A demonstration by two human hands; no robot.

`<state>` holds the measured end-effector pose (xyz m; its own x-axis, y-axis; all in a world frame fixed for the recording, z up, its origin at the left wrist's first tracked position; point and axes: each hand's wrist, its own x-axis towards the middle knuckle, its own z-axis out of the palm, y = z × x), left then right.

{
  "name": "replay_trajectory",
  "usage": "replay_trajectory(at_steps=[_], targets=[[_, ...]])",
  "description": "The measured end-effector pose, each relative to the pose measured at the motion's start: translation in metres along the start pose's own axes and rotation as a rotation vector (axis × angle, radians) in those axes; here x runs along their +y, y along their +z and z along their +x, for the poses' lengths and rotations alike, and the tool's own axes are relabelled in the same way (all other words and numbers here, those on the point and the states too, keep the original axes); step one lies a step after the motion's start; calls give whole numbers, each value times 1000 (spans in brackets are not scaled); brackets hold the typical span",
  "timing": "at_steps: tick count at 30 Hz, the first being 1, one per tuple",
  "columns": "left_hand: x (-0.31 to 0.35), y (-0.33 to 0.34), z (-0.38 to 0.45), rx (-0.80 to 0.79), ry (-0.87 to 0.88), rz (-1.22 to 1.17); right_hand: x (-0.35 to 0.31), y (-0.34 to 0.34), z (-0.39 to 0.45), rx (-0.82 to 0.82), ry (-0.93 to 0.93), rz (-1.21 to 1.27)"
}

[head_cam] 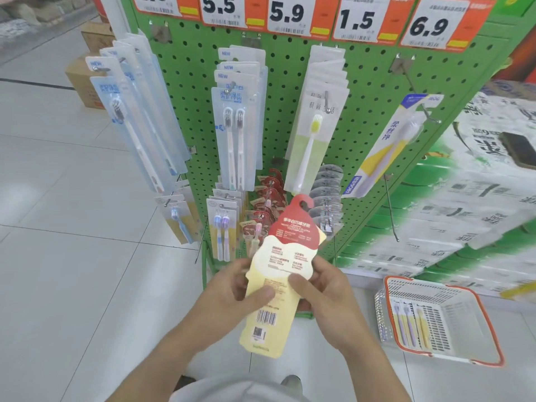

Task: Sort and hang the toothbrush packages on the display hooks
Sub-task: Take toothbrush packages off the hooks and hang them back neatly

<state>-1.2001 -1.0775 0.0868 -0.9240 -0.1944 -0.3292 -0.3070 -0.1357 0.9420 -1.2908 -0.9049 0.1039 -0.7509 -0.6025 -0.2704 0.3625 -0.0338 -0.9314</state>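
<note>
Hands first, in the one head view: the left hand (232,288) and the right hand (324,288) both hold one red and yellow toothbrush package (282,274) in the middle of the frame, low down. Each grip is closed on the card, with a thumb on top and fingers curled behind it. We see the back of the card, with the barcode facing up. Its red hook hole (304,205) points up toward the green pegboard (191,82). Just above and left of it hangs a row of red packages (268,198) that look the same, so I think this one belongs there. To do it well, turn the card so its front faces out like the others. Then let one hand pinch near the top, line the hole up with the tip of that hook, and slide it on gently. More packages wait in the basket (490,320) on the floor at the lower right.
</note>
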Motion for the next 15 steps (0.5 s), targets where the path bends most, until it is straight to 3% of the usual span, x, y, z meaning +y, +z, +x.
replay_trajectory(at_steps=[4,8,15], targets=[[4,10,-6,-16,6,17,-1,3,0,-56,-63,-90],[3,8,-3,4,17,-11,-8,-4,6,133,-169,-357],[2,8,-3,-84,10,45,-21,-7,20,250,-191,-147]])
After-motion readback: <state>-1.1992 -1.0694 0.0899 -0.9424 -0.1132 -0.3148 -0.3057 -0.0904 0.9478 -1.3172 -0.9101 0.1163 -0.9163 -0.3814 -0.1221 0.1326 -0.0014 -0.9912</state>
